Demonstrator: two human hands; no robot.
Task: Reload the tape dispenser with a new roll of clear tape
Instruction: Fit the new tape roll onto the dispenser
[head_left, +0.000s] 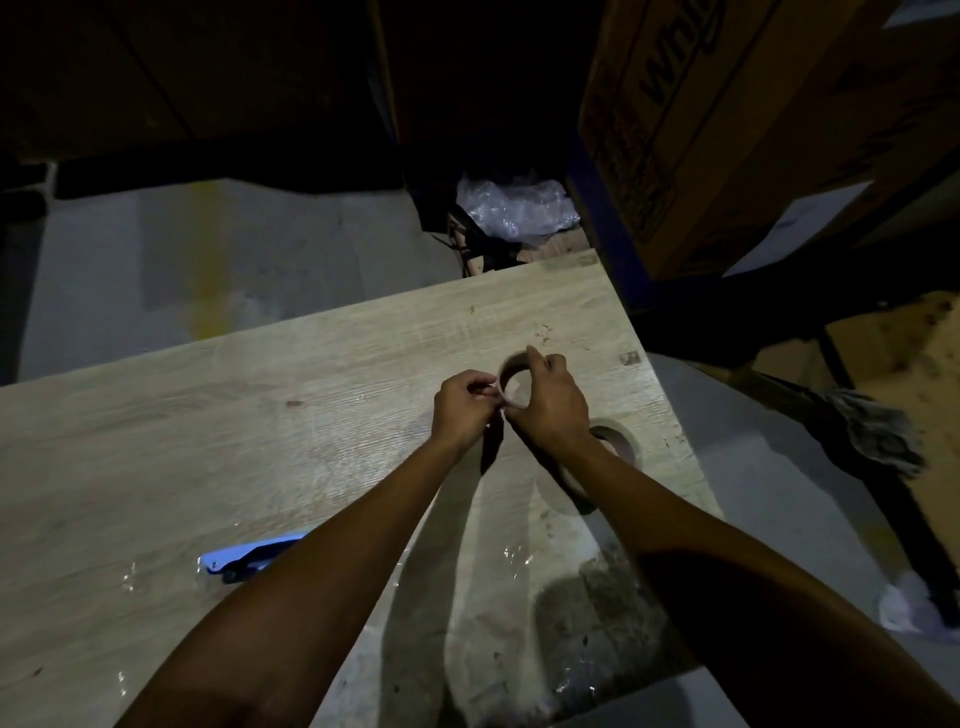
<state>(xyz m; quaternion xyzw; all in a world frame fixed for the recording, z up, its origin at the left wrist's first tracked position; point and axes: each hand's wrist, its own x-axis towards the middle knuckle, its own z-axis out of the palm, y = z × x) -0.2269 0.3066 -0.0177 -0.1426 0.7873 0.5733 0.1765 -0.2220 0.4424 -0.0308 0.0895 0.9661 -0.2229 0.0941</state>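
A roll of clear tape (511, 370) with a brown cardboard core is held upright above the wooden table (208, 415). My right hand (550, 400) grips the roll around its right side and top. My left hand (462, 402) pinches at the roll's left edge with fingertips closed on it. The blue tape dispenser (249, 558) lies flat on the table near the front left, partly hidden under my left forearm. A second roll of tape (615, 441) rests on the table behind my right wrist, mostly hidden by it.
Cardboard boxes (727, 130) stack at the back right on a dark blue rack. Crumpled plastic wrap (511, 208) lies behind the table's far edge. A mop (872, 431) leans at the right over the grey floor. Bits of clear film glint on the table's near part.
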